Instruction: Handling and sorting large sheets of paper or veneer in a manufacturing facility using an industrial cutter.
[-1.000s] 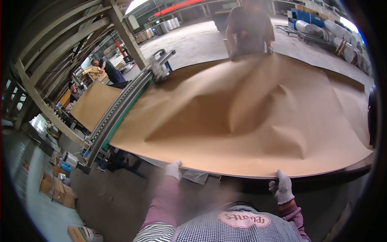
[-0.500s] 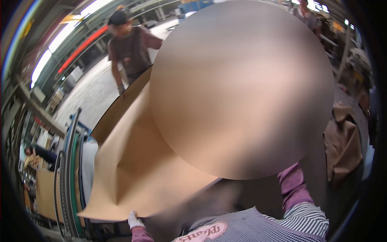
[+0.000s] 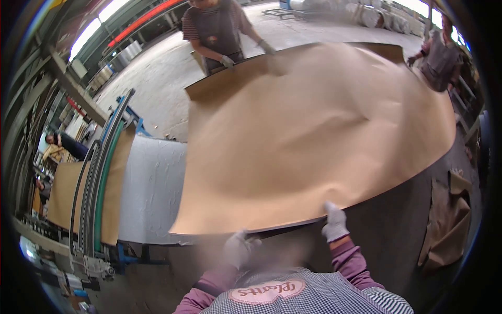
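A large tan paper-like sheet [image 3: 293, 152] spreads across the middle, its surface bulging and creased. My right hand [image 3: 334, 224], in a white glove, grips its near edge, fingers on top. Farther left, my left hand [image 3: 238, 250], also gloved and somewhat blurred, is closed at the same edge near the sheet's near left corner. A dark surface [image 3: 387, 220] shows beneath the near right edge. Across from me a co-worker [image 3: 217, 31] has both gloved hands at the sheet's far edge. Another person [image 3: 442, 57] stands at its far right corner.
To the left, a grey-white sheet [image 3: 151, 183] lies beside a machine frame with a green bar [image 3: 106, 188]. Crumpled brown material [image 3: 447, 225] hangs at the right. Wrapped rolls [image 3: 371, 17] stand on the far floor. Another person [image 3: 68, 144] is at the far left.
The sheet has come down from close in front of the camera and shifted right, baring the grey-white sheet. My left hand has moved right; my right hand has come into view.
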Demonstrator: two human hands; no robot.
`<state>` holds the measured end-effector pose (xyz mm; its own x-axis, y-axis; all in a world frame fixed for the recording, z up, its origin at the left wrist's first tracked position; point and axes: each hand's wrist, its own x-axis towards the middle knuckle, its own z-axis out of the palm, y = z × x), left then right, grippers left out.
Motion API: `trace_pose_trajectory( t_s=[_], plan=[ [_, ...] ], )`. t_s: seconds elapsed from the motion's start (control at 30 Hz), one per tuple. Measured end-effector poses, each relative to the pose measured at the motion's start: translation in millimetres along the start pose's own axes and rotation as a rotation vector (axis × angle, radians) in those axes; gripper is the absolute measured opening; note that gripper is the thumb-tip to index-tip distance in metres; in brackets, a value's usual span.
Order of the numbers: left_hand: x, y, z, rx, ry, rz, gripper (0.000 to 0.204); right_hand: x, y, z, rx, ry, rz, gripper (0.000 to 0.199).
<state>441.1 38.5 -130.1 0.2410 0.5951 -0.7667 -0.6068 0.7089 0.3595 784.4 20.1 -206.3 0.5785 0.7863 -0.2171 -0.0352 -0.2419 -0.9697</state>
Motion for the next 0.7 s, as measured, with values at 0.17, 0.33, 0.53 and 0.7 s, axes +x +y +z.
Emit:
trace_pose_trajectory(
  t_s=[0.17,0.33,0.53,0.7],
  plan=[
    [-29,46,-65,-0.007,0.165,0.291,0.021,75,-19,-44,0.628,0.315,0.212,0.042],
    [-15,35,-72,0.479,0.196,0.26,0.036,30,13,-22,0.271,0.123,0.261,0.04],
    [-14,45,-280,-0.062,0.351,0.38,0.016,2,60,-27,-0.159,0.22,0.453,0.032],
    [-6,107,-480,0.147,0.985,0.493,0.066,-59,40,94,-0.422,-0.177,0.515,0.025]
  ],
)
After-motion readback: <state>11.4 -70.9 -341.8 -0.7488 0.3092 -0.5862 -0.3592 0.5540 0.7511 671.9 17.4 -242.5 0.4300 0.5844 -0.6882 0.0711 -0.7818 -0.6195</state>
